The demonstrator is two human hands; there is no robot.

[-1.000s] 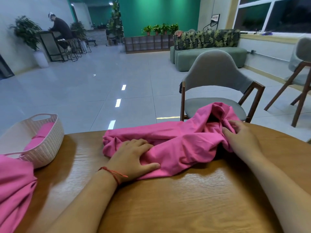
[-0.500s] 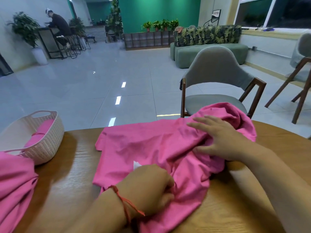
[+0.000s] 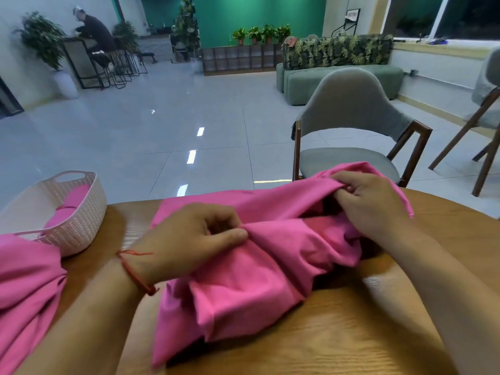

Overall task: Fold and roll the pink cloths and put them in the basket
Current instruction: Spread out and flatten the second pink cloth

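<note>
A crumpled pink cloth (image 3: 257,280), lying on the wooden surface (image 3: 338,334), is being pinched at a fold by the left hand (image 3: 189,239) and gripped near its far edge by the curled fingers (image 3: 349,178) of the right hand (image 3: 370,201), while a rolled cloth (image 3: 73,196) is being kept in the white basket (image 3: 81,220) at the left

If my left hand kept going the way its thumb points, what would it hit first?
Likely the bunched pink cloth the left hand pinches, before the right hand; depth unclear.
</note>
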